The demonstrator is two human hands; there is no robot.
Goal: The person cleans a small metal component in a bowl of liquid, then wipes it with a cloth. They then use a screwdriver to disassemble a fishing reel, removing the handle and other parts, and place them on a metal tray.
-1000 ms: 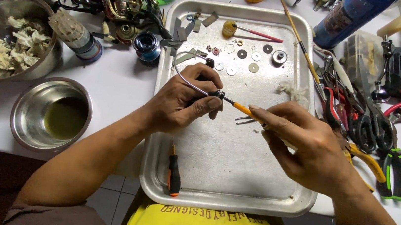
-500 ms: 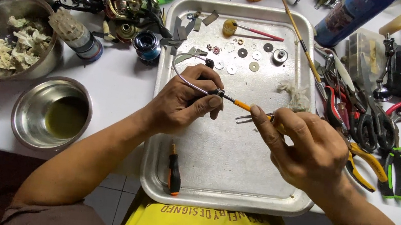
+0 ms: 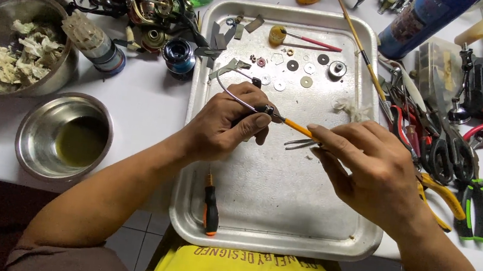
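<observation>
Over the metal tray (image 3: 327,234), my left hand (image 3: 224,125) pinches a curved wire bail arm (image 3: 231,95) with its small black fitting. My right hand (image 3: 370,167) grips an orange-handled tool (image 3: 297,127), tip touching that fitting. Tweezers (image 3: 299,142) lie just beneath; washers (image 3: 299,70) sit further up the tray.

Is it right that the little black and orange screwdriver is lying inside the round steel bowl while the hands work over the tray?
Not quite. The head view shows the black and orange screwdriver lying on the metal tray, near its front edge. The round steel bowl holds only a dark liquid. Both hands do work over the tray.
</observation>
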